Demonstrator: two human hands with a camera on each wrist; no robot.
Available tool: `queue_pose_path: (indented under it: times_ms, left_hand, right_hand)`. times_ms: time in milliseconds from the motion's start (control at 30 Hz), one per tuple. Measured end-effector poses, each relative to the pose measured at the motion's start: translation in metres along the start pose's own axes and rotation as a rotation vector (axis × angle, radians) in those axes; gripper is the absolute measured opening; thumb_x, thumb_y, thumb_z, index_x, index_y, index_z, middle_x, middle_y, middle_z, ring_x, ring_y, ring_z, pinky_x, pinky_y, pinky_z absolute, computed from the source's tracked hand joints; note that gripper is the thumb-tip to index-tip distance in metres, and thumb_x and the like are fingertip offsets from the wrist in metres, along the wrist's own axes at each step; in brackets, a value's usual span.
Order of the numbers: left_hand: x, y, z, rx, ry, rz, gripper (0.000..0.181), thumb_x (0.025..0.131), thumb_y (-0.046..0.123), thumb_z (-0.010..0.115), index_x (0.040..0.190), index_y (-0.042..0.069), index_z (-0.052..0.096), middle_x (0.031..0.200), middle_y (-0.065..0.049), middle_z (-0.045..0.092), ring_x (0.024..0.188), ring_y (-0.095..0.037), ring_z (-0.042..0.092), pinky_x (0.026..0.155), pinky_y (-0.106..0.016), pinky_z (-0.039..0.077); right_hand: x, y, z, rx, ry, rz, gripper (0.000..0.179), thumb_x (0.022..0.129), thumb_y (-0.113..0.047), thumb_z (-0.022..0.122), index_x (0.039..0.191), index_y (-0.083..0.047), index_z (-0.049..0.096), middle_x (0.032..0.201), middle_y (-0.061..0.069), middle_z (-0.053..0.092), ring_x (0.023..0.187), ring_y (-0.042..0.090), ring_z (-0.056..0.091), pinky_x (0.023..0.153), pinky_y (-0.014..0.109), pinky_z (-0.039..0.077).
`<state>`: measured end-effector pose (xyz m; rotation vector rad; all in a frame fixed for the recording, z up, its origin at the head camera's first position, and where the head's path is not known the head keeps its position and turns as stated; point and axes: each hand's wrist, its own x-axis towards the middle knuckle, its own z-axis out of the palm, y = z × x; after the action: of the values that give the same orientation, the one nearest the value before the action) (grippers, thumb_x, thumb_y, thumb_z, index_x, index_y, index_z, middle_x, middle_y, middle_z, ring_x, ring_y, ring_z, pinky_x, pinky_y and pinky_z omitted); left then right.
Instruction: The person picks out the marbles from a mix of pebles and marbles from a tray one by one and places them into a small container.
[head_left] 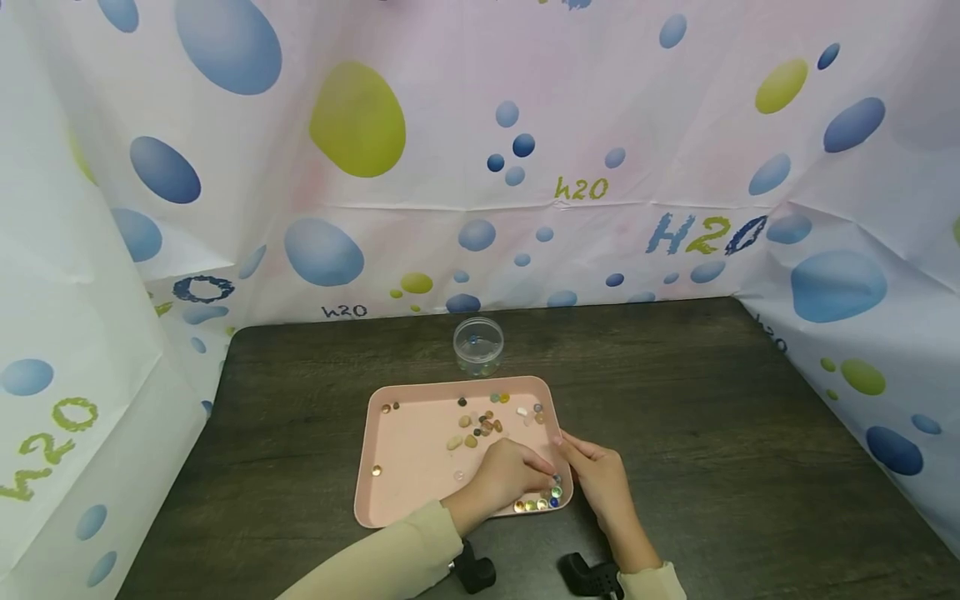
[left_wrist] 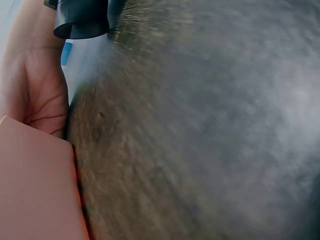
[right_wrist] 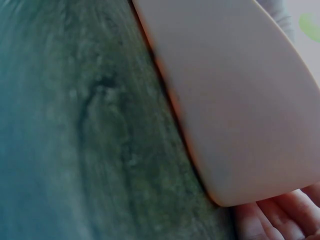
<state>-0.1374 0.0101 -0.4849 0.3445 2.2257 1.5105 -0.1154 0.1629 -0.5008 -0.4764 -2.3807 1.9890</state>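
Observation:
A pink tray [head_left: 405, 467] lies on the dark table, holding glass marbles and small pebbles. My left hand [head_left: 506, 473] reaches over it from the front, thumb and index finger pinching a small bluish marble [head_left: 557, 479] at the right side. Just below, glass marbles [head_left: 542, 504] line the front right corner. With thumb at the rim, my right hand [head_left: 600, 479] grips the tray's right edge. In the right wrist view, fingers [right_wrist: 285, 217] show at the tray's outer wall [right_wrist: 240, 110]. The left wrist view shows the tray's wall [left_wrist: 35, 185] but not the pinched marble.
Behind the tray stands a clear round jar [head_left: 478, 348]. Pebbles [head_left: 471, 441] cluster in the tray's middle, with a few amber marbles [head_left: 377, 471] at its left. A patterned sheet [head_left: 465, 183] hangs along the table's back and sides.

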Motion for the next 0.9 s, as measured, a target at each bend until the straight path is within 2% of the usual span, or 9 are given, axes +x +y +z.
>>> queue_pose_path:
  times_ms: [267, 567, 900]
  left_hand:
    - [-0.0014, 0.0002, 0.0, -0.015, -0.001, 0.024, 0.006, 0.077, 0.011, 0.073, 0.081, 0.008, 0.076, 0.074, 0.0, 0.072, 0.06, -0.002, 0.061, 0.055, -0.017, 0.049]
    - [0.0004, 0.0023, 0.0014, 0.022, -0.002, 0.021, 0.005, 0.077, 0.012, 0.074, 0.081, 0.01, 0.077, 0.072, 0.003, 0.072, 0.053, 0.0, 0.054, 0.051, -0.016, 0.045]
    - [0.0, -0.0017, -0.0023, 0.019, -0.006, 0.061, 0.005, 0.077, 0.015, 0.074, 0.079, 0.011, 0.077, 0.072, 0.005, 0.071, 0.065, 0.0, 0.061, 0.059, -0.018, 0.05]
  right_hand:
    - [0.0003, 0.0011, 0.0006, 0.011, -0.004, 0.01, 0.047, 0.083, -0.043, 0.066, 0.114, -0.009, 0.067, 0.119, 0.011, 0.063, 0.114, 0.025, 0.056, 0.089, 0.038, 0.051]
    - [0.0014, -0.0006, -0.0015, 0.002, -0.006, 0.001, 0.048, 0.083, -0.043, 0.066, 0.115, -0.007, 0.066, 0.119, 0.011, 0.062, 0.117, 0.026, 0.054, 0.094, 0.041, 0.047]
    - [0.0006, 0.0016, -0.0001, -0.025, 0.005, -0.007, 0.044, 0.083, -0.042, 0.066, 0.113, -0.009, 0.068, 0.116, 0.008, 0.064, 0.115, 0.025, 0.056, 0.093, 0.04, 0.048]
